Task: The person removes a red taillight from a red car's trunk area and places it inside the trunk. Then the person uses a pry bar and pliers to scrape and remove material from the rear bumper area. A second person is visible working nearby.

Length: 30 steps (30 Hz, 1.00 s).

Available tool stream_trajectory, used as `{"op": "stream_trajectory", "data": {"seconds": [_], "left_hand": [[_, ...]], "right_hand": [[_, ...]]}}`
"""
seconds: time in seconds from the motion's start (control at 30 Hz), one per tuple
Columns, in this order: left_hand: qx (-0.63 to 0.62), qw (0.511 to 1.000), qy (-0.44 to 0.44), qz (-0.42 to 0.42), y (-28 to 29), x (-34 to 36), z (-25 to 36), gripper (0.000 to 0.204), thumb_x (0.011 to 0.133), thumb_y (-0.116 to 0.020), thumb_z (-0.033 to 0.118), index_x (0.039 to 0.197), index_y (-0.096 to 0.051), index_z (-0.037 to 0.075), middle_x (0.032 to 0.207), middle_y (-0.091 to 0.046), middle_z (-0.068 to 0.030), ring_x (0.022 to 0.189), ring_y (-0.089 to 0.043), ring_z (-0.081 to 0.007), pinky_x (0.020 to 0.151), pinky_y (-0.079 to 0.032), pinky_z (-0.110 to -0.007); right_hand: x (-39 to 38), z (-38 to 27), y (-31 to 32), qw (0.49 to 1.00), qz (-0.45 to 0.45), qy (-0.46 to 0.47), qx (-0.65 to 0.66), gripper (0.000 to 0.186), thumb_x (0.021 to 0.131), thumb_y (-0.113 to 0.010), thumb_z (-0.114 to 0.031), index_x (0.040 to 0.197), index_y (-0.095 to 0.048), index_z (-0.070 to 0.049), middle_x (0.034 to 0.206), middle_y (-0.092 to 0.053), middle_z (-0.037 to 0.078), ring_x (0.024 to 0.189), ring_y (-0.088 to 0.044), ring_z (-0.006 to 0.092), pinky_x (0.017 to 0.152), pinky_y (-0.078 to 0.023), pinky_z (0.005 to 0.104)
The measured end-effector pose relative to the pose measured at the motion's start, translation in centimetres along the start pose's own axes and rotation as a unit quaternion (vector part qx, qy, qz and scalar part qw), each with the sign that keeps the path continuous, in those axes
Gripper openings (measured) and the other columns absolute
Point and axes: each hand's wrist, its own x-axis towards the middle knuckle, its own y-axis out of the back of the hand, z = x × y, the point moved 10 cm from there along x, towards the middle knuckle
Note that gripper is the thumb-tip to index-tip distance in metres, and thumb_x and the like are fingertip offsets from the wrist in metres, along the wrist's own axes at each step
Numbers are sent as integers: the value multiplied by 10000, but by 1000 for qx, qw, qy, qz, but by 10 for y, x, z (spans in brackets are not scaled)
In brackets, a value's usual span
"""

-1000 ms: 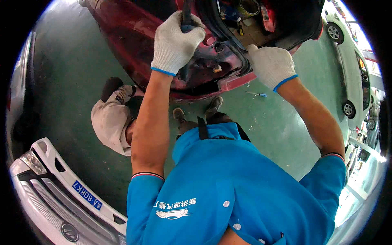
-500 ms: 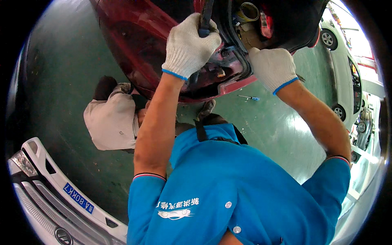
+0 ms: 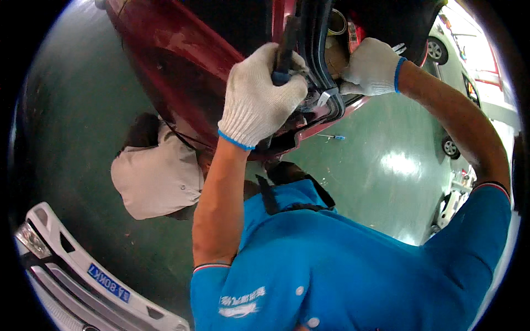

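My left hand (image 3: pixel 262 94), in a white knitted glove with a blue cuff, is closed around the dark handle of a tool (image 3: pixel 286 52); I cannot make out its kind. It is over the rear corner of a dark red car (image 3: pixel 185 44). My right hand (image 3: pixel 375 66), gloved alike, is closed on silver pliers (image 3: pixel 327 97). Their jaw sits at the black rubber seal (image 3: pixel 316 49) of the car's opening, and the handle ends stick out past the glove. Inside the opening lie an open round can (image 3: pixel 337 23) and a red object (image 3: pixel 355 36).
At the left a person in a beige top (image 3: pixel 157 179) crouches against the car. A screwdriver (image 3: pixel 334 137) lies on the green floor (image 3: pixel 364 160). A white bumper (image 3: pixel 66 248) stands at lower left, and a light-coloured car (image 3: pixel 438 51) is parked at the right.
My right hand has turned and moved up and right, and the silver pliers' jaw now shows at the seal. My left hand still grips the dark tool. The view has shifted.
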Motion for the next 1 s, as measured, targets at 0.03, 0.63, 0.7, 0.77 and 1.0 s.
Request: {"op": "stream_trajectory", "data": {"seconds": [0.03,0.63,0.7,0.77,1.0], "left_hand": [[26,1000,-5,-4,-4,1,1,254,781,-695,190,953,-720,5,801,-720,-88,747,-677,-139,731,-547,-303],[1,1000,-5,8,-4,-1,3,250,785,-702,191,961,-719,14,825,-733,-93,760,-692,-165,739,-547,-313],[1,1000,-5,9,-3,-1,2,260,773,-701,214,952,-725,28,805,-726,-98,758,-705,-194,759,-554,-337],[-10,1000,-1,9,-3,-1,-1,260,771,-701,214,952,-722,28,813,-728,-103,759,-703,-196,766,-554,-336],[41,999,-25,9,0,-3,13,254,784,-702,173,968,-718,-2,834,-736,-80,752,-675,-139,717,-545,-300]], "right_hand": [[2,3,-14,999,-35,8,-13,409,911,-632,-541,809,-704,-152,586,-615,83,608,-661,311,600,-501,447],[-53,-37,-4,947,34,-308,81,182,903,-595,-226,934,-705,-84,759,-733,124,707,-737,318,609,-560,450],[-50,-39,-2,949,44,-303,79,166,881,-603,-206,932,-706,-85,759,-734,123,709,-739,316,610,-564,449],[-46,-41,-2,950,42,-299,75,163,876,-608,-206,933,-708,-90,760,-735,122,715,-743,313,614,-569,447],[-31,-31,8,972,-28,-233,30,205,877,-609,-218,995,-729,-102,756,-731,109,733,-747,308,624,-579,437]]}}
